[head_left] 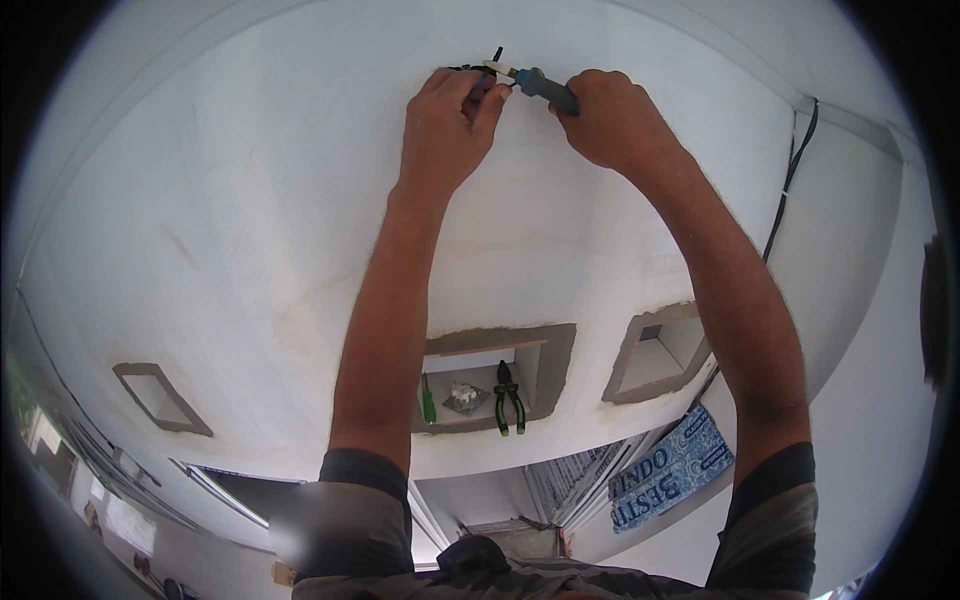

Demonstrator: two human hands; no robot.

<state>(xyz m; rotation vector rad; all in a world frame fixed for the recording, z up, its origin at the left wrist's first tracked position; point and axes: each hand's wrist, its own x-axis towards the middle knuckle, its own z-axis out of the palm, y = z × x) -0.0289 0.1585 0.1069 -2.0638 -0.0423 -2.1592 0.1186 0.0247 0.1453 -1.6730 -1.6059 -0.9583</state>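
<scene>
High on the white wall, my left hand (pixel 450 125) pinches thin dark wires (pixel 483 70) that come out near its fingertips. A short black end (pixel 499 53) sticks up just beyond them. My right hand (pixel 620 120) is wrapped round the blue and dark grey handle of what looks like a knife (pixel 545 90). Its light-coloured tip points left and meets the wires by my left fingertips. The exact contact is too small to make out.
Below, a cement-edged wall niche (pixel 560 370) holds green-handled pliers (pixel 509 400), a green screwdriver (pixel 428 400) and a small white fitting on a square plate (pixel 465 398). Other niches (pixel 165 400) (pixel 655 355) flank it. A black cable (pixel 790 185) runs down at right, above a blue printed sheet (pixel 670 470).
</scene>
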